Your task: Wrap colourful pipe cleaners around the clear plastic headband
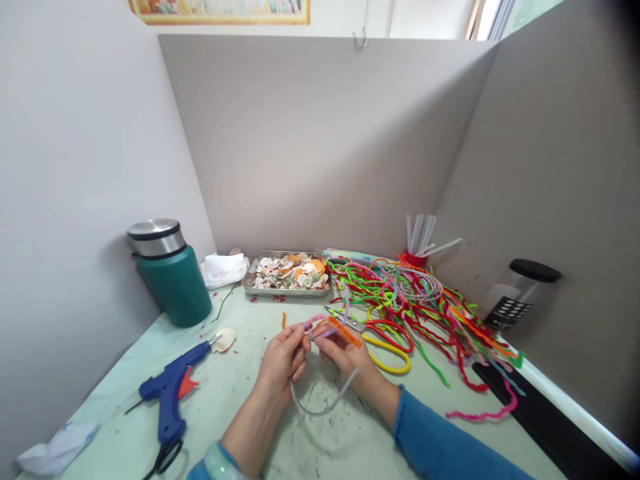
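Note:
My left hand (pixel 283 355) and my right hand (pixel 353 360) meet low over the middle of the table, fingers pinched. Between them is a lavender pipe cleaner (pixel 347 304), one end of it sticking up. An orange pipe cleaner (pixel 345 331) lies across the fingers of my right hand. Below hangs a thin grey curved band (pixel 320 413), its left end running up to my left hand and its right end by my right wrist. How the pieces join is hidden by the fingers. Scissors (pixel 387 358) with red and yellow handles lie just beyond my right hand.
A metal tray (pixel 287 293) of shells stands at the back. Tangled coloured pipe cleaners (pixel 430 313) spread on the right, near glue sticks (pixel 423 230) and a black-lidded jar (pixel 520 293). Leftward are a blue glue gun (pixel 173 393), a shell (pixel 226 340) and a green bottle (pixel 175 287). Grey panels enclose the table.

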The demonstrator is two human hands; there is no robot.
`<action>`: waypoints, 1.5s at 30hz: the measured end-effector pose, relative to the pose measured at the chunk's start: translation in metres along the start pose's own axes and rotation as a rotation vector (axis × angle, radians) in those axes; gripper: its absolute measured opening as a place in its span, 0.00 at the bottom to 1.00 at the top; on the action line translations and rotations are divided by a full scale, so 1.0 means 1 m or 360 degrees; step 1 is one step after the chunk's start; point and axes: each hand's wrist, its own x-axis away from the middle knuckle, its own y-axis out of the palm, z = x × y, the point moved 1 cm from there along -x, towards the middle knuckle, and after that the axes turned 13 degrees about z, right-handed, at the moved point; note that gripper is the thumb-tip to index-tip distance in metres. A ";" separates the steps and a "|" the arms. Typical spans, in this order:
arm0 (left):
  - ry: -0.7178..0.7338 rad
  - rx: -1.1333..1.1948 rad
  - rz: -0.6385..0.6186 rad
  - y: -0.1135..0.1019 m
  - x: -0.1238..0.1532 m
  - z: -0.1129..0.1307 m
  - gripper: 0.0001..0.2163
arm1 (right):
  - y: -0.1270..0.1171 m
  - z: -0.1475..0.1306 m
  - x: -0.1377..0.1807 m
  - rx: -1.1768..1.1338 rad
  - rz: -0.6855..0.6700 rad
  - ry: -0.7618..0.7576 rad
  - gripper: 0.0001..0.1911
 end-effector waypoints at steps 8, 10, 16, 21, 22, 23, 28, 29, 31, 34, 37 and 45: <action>0.0072 -0.0093 0.0086 0.000 0.001 0.000 0.12 | -0.004 -0.007 0.003 0.0216 0.0036 -0.0163 0.07; 0.0070 -0.0086 0.0103 -0.001 0.001 0.000 0.12 | -0.003 -0.009 0.004 0.0272 0.0001 -0.0194 0.09; 0.0063 -0.0052 0.0155 -0.004 -0.002 -0.001 0.13 | -0.001 -0.008 0.007 0.0537 -0.0222 -0.0801 0.11; 0.0073 -0.0117 0.0206 -0.004 -0.002 -0.002 0.14 | -0.003 -0.014 0.011 0.0825 -0.0309 -0.1032 0.15; 0.0074 -0.0156 0.0216 -0.003 -0.001 -0.002 0.14 | -0.003 -0.016 0.011 0.0844 -0.0290 -0.1069 0.15; 0.0076 -0.0199 0.0222 -0.003 -0.001 -0.002 0.15 | -0.003 -0.017 0.012 0.0854 -0.0274 -0.1113 0.16; 0.0126 -0.0442 0.0226 0.000 0.001 -0.003 0.17 | -0.002 -0.018 0.013 0.0887 -0.0226 -0.1284 0.17; 0.0182 -0.0510 0.0226 0.000 0.000 -0.003 0.17 | -0.002 -0.017 0.013 0.0918 -0.0214 -0.1262 0.17; 0.0391 -0.0639 0.0220 0.001 0.000 -0.001 0.16 | -0.001 -0.015 0.013 0.0988 -0.0194 -0.1215 0.17; 0.0718 -0.0797 0.0173 0.002 0.001 0.001 0.12 | 0.000 -0.014 0.014 0.1031 -0.0153 -0.1211 0.17; 0.0772 -0.0934 0.0181 0.001 0.001 0.001 0.10 | 0.002 -0.018 0.015 0.1026 -0.0136 -0.1188 0.19; 0.0417 -0.0723 0.0404 -0.005 -0.003 0.004 0.16 | -0.001 -0.023 0.016 0.1155 -0.0304 -0.1117 0.10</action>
